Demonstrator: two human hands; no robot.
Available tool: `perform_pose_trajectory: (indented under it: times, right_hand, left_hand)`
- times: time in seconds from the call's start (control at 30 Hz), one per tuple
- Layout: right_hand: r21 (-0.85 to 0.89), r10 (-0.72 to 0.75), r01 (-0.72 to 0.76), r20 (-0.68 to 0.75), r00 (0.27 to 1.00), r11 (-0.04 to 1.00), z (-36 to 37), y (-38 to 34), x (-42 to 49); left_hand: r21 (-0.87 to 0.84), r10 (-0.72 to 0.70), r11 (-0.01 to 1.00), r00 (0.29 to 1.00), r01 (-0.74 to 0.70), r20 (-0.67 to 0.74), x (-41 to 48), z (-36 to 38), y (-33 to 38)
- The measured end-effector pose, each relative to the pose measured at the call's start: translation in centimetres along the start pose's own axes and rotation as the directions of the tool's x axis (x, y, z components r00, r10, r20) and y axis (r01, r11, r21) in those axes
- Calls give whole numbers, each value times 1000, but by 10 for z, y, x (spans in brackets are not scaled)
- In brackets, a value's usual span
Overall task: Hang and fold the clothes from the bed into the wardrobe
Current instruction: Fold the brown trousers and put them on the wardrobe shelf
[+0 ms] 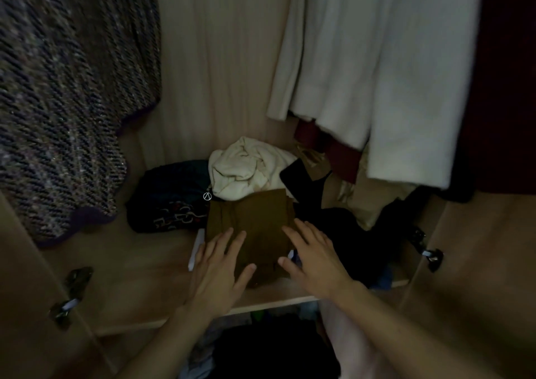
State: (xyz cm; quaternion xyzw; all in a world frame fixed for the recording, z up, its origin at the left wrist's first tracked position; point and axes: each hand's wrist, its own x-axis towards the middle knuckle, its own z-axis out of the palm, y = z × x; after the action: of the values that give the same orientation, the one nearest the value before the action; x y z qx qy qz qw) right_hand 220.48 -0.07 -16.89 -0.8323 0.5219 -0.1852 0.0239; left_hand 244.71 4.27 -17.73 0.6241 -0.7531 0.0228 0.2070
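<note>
a folded brown cloth garment [251, 227] already lies on the pale wooden wardrobe shelf [139, 274]; the left hand [216, 274] and right hand [313, 259] rest spread-fingered on its near edge. the bed is out of view, so what remains cannot be told.

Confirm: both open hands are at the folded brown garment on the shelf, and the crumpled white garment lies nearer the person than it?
No. In the head view the crumpled white garment lies behind the folded brown garment, deeper in the wardrobe. The left hand and right hand are indeed open at it on the shelf.
</note>
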Motion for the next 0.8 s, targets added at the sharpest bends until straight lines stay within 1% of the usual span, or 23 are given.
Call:
perform_pose_trajectory:
  times: [0.1, 0.23, 0.33, 0.4, 0.57, 0.7, 0.73, 0.8]
  right_hand:
    - [56, -9, 8, 8, 1000, 998, -6, 10, -23]
    - [152, 43, -46, 25, 999, 987, -6, 8, -52]
    - [131, 32, -37, 35, 999, 991, -9, -4, -78]
    - [133, 27, -28, 4, 1000, 991, -17, -8, -99]
    - [109, 110, -97, -119, 987, 989, -62, -9, -148]
    - [116, 238, -218, -204, 950, 969, -94, -10, -201]
    - [87, 268, -255, -211, 940, 963, -99, -11, -219]
    - [-46, 300, -316, -215, 930, 948, -105, -13, -258]
  left_hand:
    - [-46, -49, 998, 999, 49, 9, -22, -2, 20]
    - [-50, -94, 994, 995, 92, -27, -68, -1, 41]
    - [-48, -104, 993, 995, 104, 0, -97, -8, 54]
    - [-49, -92, 994, 995, 93, 25, -105, -14, 64]
    - [-150, 46, 988, 998, -38, 52, -99, -32, 98]
    - [-217, 213, 956, 976, -199, 40, -106, -28, 137]
    - [-235, 261, 941, 964, -244, 44, -110, -24, 147]
    - [-276, 353, 904, 934, -325, 57, -121, -9, 166]
